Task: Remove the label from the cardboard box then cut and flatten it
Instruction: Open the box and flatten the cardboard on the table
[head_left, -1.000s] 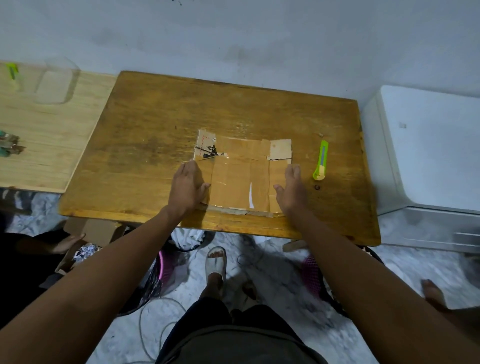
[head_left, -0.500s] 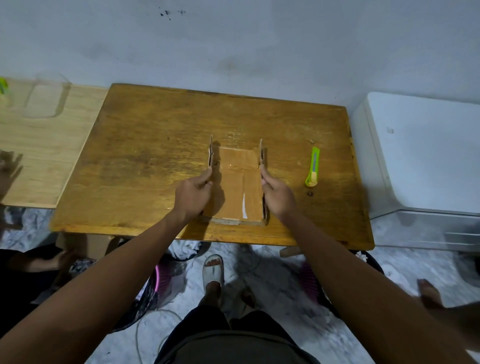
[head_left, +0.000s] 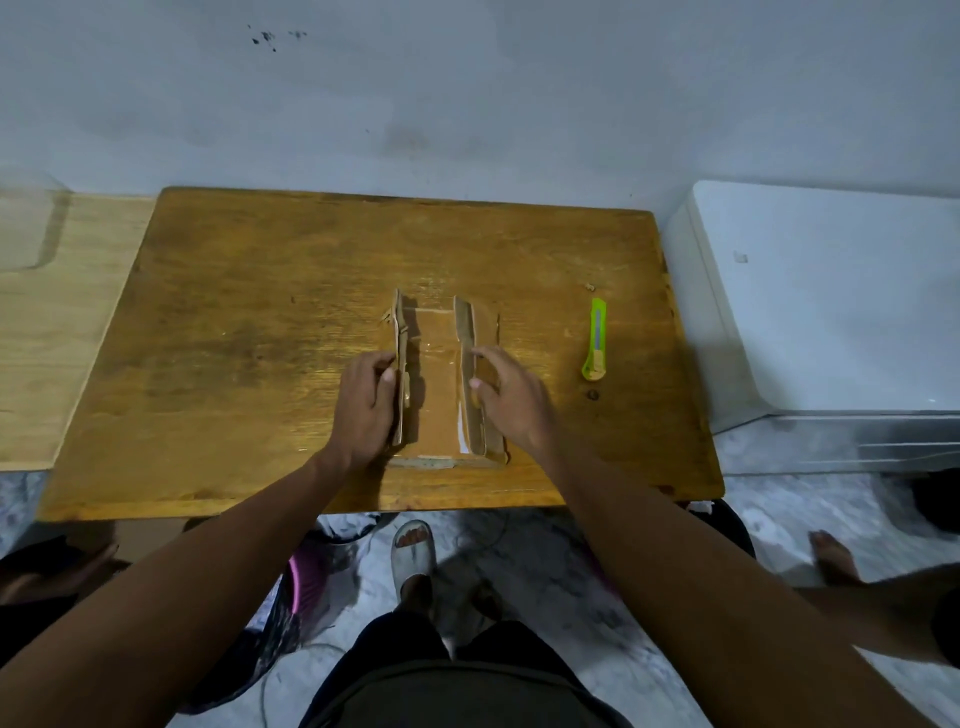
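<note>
The cut cardboard box (head_left: 437, 395) lies on the wooden table (head_left: 249, 353) near its front edge, its base flat and its two long side panels raised upright. My left hand (head_left: 366, 402) grips the left panel, thumb inside and fingers outside. My right hand (head_left: 511, 400) holds the right panel, which leans slightly inward. A strip of clear tape shines across the base. A green utility knife (head_left: 595, 339) lies on the table to the right of the box, apart from both hands.
A lighter wooden table (head_left: 57, 322) adjoins on the left. A white appliance (head_left: 831, 301) stands at the right, close to the table's edge. A wall runs behind. Below are my legs, a sandalled foot (head_left: 413, 551), and another person's foot (head_left: 831, 558).
One second ago the cardboard lay flat under both palms. My hands have since lifted the two side panels upright and moved them closer together. The knife has not moved.
</note>
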